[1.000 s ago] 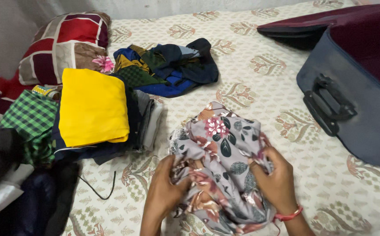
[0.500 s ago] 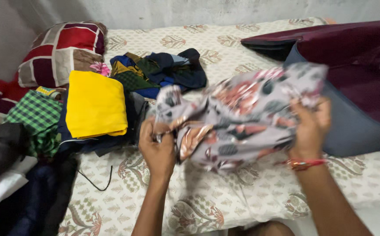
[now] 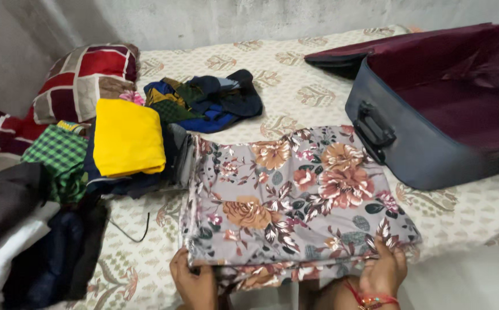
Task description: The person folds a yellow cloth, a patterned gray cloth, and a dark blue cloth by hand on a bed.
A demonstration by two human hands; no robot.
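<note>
A grey cloth with orange and pink flowers (image 3: 295,195) lies spread flat on the patterned bed sheet (image 3: 318,92). My left hand (image 3: 195,281) grips its near left edge. My right hand (image 3: 382,268), with a red thread band at the wrist, grips its near right corner. Both hands sit at the bed's front edge, with the cloth stretched between them. The far edge of the cloth reaches the open suitcase (image 3: 433,109) on the right and the pile of folded clothes on the left.
A yellow folded garment (image 3: 128,136) tops a stack of clothes at left, beside a green checked cloth (image 3: 57,152) and dark garments. A blue and dark bundle (image 3: 209,100) lies behind. A red patchwork pillow (image 3: 80,77) leans at the wall. A thin black cord (image 3: 132,232) lies on the sheet.
The floral cloth was bunched in both hands, then shaken out in the air, and now lies spread flat on the bed with my hands at its near edge.
</note>
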